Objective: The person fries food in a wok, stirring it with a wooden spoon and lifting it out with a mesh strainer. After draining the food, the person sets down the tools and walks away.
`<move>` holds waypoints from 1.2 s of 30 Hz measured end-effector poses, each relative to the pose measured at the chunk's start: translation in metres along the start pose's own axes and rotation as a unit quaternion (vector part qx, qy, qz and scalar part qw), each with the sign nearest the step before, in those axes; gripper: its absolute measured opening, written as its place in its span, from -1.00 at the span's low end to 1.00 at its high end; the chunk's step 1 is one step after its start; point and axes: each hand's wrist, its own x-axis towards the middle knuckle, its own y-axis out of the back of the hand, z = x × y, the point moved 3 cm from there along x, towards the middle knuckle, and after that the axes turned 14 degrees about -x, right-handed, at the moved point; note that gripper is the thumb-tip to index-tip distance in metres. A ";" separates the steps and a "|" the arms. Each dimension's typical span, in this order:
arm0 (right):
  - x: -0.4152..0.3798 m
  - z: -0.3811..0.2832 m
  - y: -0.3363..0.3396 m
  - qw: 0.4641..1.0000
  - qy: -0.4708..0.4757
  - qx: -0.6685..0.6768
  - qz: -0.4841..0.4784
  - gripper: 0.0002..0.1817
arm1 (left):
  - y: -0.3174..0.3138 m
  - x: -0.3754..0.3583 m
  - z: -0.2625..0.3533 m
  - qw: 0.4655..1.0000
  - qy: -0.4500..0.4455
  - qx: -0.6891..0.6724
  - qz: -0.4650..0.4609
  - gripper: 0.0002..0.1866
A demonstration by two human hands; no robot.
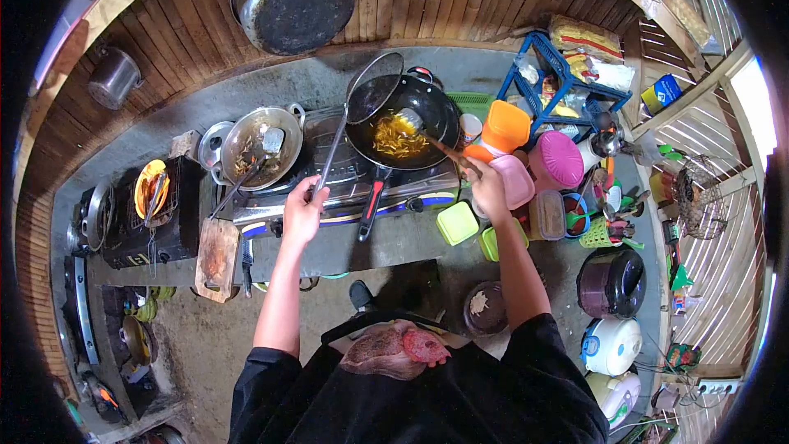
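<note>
My left hand (pixel 304 212) is closed around the long metal handle of a round wire strainer (pixel 335 144), whose hoop is held over the left rim of a black wok (pixel 444 119). Yellow-brown strips of food (pixel 394 138) lie in the wok in what looks like oil. In my right hand (pixel 486 189) is a spatula (pixel 446 150) with a wooden handle; its metal end rests among the food. The wok stands on a gas stove (pixel 329 201), its black-and-red handle pointing toward me.
Left of the wok sits a metal pan (pixel 292 144) with a second spatula (pixel 272 141) in it. A wooden board (pixel 217 259) and an orange dish (pixel 151 189) are farther left. Plastic containers (pixel 505 125) crowd the right. A large pan (pixel 300 12) hangs on the wall.
</note>
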 end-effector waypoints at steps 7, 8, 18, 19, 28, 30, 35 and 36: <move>0.002 0.008 -0.028 0.980 -0.049 0.155 -0.113 -0.69 | 0.001 0.000 0.003 1.000 -0.004 0.014 0.005 -0.71; 0.001 0.012 -0.032 0.951 -0.112 0.239 -0.162 -0.69 | 0.001 0.000 0.004 1.000 -0.006 0.008 0.004 -0.71; -0.003 0.008 -0.005 0.946 -0.137 0.257 -0.140 -0.64 | 0.007 0.003 -0.005 0.999 -0.017 0.031 0.015 -0.68; -0.002 0.006 0.000 0.971 -0.091 0.200 -0.095 -0.65 | 0.006 0.001 -0.004 0.999 -0.017 0.031 0.014 -0.68; -0.009 -0.017 0.033 0.982 0.121 -0.117 0.083 -0.64 | 0.003 -0.004 -0.002 1.000 0.003 -0.008 0.005 -0.69; -0.010 -0.018 0.034 0.979 0.127 -0.139 0.084 -0.63 | 0.005 -0.003 -0.003 1.000 0.003 0.005 0.005 -0.68; -0.010 -0.018 0.031 0.968 0.106 -0.203 0.108 -0.59 | 0.007 -0.004 -0.003 0.999 -0.024 0.027 0.010 -0.68; -0.010 -0.016 0.029 0.968 0.106 -0.203 0.107 -0.59 | 0.008 -0.004 -0.003 0.999 -0.021 0.034 0.009 -0.68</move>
